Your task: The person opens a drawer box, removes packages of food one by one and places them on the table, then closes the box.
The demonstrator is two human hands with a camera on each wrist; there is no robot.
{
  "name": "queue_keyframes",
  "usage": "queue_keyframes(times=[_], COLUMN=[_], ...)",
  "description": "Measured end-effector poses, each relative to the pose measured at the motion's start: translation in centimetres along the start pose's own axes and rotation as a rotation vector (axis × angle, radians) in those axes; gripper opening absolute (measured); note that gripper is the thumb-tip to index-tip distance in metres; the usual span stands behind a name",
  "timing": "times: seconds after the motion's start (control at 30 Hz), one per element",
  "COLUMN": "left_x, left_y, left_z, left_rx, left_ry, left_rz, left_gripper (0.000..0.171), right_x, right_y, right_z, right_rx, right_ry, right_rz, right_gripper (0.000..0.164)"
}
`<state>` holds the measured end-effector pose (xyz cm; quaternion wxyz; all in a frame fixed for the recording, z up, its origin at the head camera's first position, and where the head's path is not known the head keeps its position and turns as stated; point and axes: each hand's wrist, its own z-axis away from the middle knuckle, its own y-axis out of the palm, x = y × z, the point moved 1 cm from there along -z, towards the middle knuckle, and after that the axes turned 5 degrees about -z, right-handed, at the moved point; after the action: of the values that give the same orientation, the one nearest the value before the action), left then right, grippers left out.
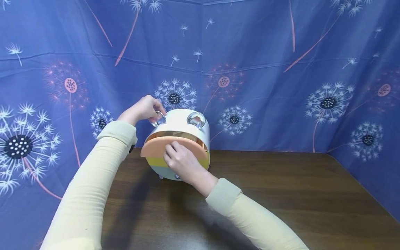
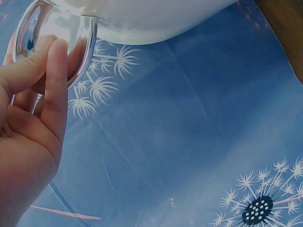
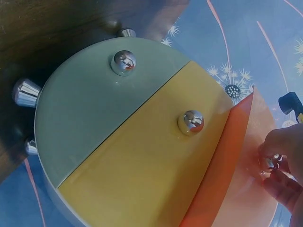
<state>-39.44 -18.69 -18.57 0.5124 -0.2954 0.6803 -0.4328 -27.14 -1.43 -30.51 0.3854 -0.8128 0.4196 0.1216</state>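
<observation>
A small rounded white drawer cabinet [image 1: 179,117] stands on the table, its front split into peach, yellow and grey-green sections. The peach top drawer [image 1: 153,147] sticks out from the body, with a gap showing above its front. In the right wrist view, my right hand [image 3: 288,165] pinches the silver knob [image 3: 271,163] on that drawer. My left hand [image 1: 147,109] grips the left of two shiny silver ear-shaped rings [image 2: 71,42] on top. The yellow drawer [image 3: 156,156] and the grey-green drawer [image 3: 99,94] sit flush, each with a round silver knob.
The cabinet rests on short silver feet [image 3: 26,92] on a dark wooden table [image 1: 268,187]. A second silver ear [image 1: 197,120] stands on its right side. Behind hangs a blue cloth [image 1: 265,80] with a dandelion print, close to the cabinet's back.
</observation>
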Motion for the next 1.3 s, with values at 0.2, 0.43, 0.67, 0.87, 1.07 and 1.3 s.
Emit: queue_keyframes(times=[0.2,0.43,0.67,0.87,1.07,1.3], left_x=[0.0,0.0,0.2,0.0,0.1,0.0], left_y=[0.1,0.3,0.4,0.4,0.3,0.2], left_z=[0.0,-0.1,-0.1,-0.1,-0.1,-0.1], left_rx=[-0.006,-0.027,-0.009,-0.012,-0.008,0.005], left_ry=[0.009,0.028,0.023,0.026,0.026,0.031], left_rz=[0.000,-0.002,0.007,0.010,0.020,0.030], left_gripper=[0.016,0.016,0.016,0.017,0.017,0.016], right_x=[0.2,0.5,1.1,1.5,2.5,3.2], right_y=[-0.3,-0.6,-1.0,-1.0,-2.0,-2.6], right_z=[0.2,0.4,0.4,0.6,0.6,0.8], right_rx=[-0.057,-0.061,-0.074,-0.109,-0.091,-0.041], right_ry=[-0.032,-0.040,-0.060,-0.074,-0.066,-0.053], right_rz=[0.043,0.064,0.056,0.068,0.047,0.018], right_gripper=[0.017,0.015,0.023,0.040,0.020,0.018])
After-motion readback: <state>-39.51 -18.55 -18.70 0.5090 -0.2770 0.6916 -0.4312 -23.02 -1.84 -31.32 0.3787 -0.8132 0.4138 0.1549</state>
